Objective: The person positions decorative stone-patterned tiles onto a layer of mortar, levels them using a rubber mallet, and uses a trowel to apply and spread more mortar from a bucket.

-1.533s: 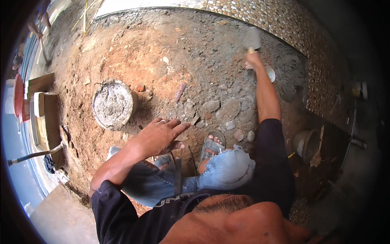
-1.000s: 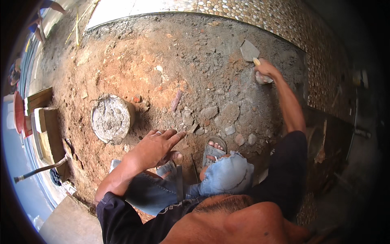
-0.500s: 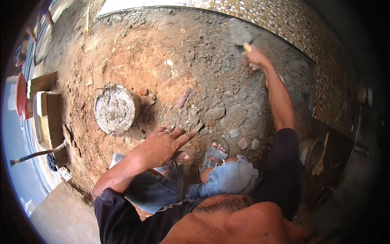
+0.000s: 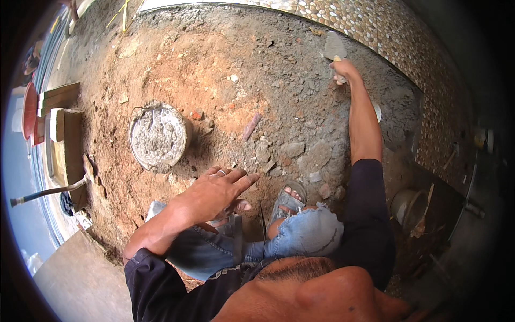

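Note:
My right hand (image 4: 345,71), arm stretched far out, grips a trowel (image 4: 336,45) by its light handle. The trowel's grey blade lies over rough grey mortar (image 4: 394,99) beside the edge of the pebble-patterned tiles (image 4: 365,24). My left hand (image 4: 212,194) hangs over my bent knee, fingers extended and holding nothing, with a ring on one of them. Beyond it and to the left stands a bucket (image 4: 188,134) filled with wet grey mortar (image 4: 156,137). Part of a small white object (image 4: 377,111) shows beside my right forearm, which hides the rest.
Stones (image 4: 315,155) and a reddish brick-like stick (image 4: 251,127) lie on the uneven soil before my sandalled foot (image 4: 289,201). At left are wooden blocks (image 4: 70,145), a red basin (image 4: 29,112) and a long-handled tool (image 4: 51,201). Another bucket (image 4: 407,206) stands at right.
My right hand has swung the trowel to the right along the tile edge. My left hand stays over the knee. The whole view has shifted slightly.

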Tool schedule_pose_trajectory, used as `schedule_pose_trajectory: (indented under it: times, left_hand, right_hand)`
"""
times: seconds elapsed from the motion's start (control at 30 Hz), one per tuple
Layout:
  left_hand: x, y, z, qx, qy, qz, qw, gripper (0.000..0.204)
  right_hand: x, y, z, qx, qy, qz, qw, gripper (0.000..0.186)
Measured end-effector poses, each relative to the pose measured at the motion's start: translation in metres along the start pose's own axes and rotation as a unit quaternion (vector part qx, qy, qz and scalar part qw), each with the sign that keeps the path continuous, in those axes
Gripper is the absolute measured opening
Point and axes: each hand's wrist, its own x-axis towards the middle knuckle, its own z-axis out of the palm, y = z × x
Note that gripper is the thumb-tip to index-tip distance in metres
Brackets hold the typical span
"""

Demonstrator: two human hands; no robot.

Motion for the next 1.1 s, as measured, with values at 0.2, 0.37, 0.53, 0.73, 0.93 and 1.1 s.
schedule_pose_trajectory:
  times: [0.2,0.37,0.53,0.73,0.93,1.1]
  left_hand:
    - [-0.001,0.0,-0.01,-0.012,-0.052,-0.024,0.998,0.061]
    - [-0.001,0.009,-0.007,-0.005,-0.011,0.024,1.0,0.061]
    - [-0.004,0.004,-0.005,0.012,-0.009,0.009,1.0,0.062]
    - [0.008,0.013,-0.008,0.003,-0.038,0.023,0.999,0.061]
    - [-0.007,0.003,0.0,0.011,-0.006,-0.015,1.0,0.062]
    - [-0.004,0.005,-0.006,-0.004,0.008,-0.004,1.0,0.062]
  right_hand:
    - [-0.045,-0.01,0.003,-0.084,-0.065,-0.132,0.986,0.042]
    - [0.003,0.075,-0.007,0.05,0.046,-0.048,0.997,0.042]
    - [-0.066,0.058,0.001,-0.094,-0.111,-0.081,0.986,0.053]
    - [-0.005,0.064,0.0,0.121,0.122,-0.073,0.982,0.051]
    - [-0.045,-0.016,0.07,-0.086,-0.066,-0.166,0.98,0.051]
    - [0.031,0.033,0.03,-0.061,0.154,-0.119,0.979,0.054]
